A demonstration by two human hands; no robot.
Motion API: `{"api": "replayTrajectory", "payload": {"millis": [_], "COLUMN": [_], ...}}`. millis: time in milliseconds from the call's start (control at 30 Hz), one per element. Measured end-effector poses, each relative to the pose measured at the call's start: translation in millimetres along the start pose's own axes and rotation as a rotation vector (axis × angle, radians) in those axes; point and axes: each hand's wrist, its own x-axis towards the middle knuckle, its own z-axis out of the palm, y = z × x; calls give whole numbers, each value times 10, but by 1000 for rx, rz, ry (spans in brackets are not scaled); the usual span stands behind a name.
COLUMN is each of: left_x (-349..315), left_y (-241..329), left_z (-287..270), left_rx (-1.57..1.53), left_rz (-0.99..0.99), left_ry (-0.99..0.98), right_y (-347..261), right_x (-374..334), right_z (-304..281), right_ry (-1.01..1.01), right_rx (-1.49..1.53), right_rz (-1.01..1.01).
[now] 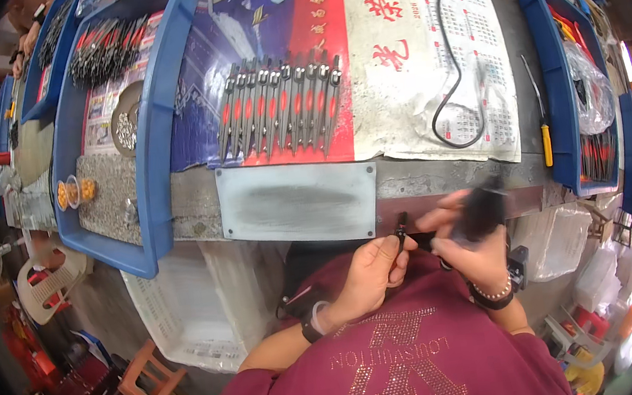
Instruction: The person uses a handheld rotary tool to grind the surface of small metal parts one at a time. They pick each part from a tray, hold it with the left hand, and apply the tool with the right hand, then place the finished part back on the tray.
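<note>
The left hand [368,270] is pinching a small dark metal tool piece [401,228] in a clenched grip at the counter [425,184] edge, while the right hand [468,246] is grasping a blurred black tool [483,208]. This looks like mid-assembly; the next move needs careful alignment.

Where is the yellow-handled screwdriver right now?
In the head view the yellow-handled screwdriver lies on the bench at the right, between the calendar sheet and the blue tray, up and right of the right hand.
</note>
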Motion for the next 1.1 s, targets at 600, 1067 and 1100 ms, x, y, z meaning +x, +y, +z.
{"api": "replayTrajectory", "payload": {"millis": [600, 1067, 1100], "left_x": [-44, -25, -25], "left_y": [222, 145, 141], "left_z": [53, 29, 33], "left_rx": [118, 209, 214], "left_rz": [-142, -122, -114], "left_ry": [-4, 33, 34], "right_y": [-243, -234, -243], "right_x": [99, 171, 178], "right_z": [277, 300, 296], "right_ry": [-323, -357, -386], "right_rx": [126, 105, 105], "right_rz": [-1029, -996, -989]}}
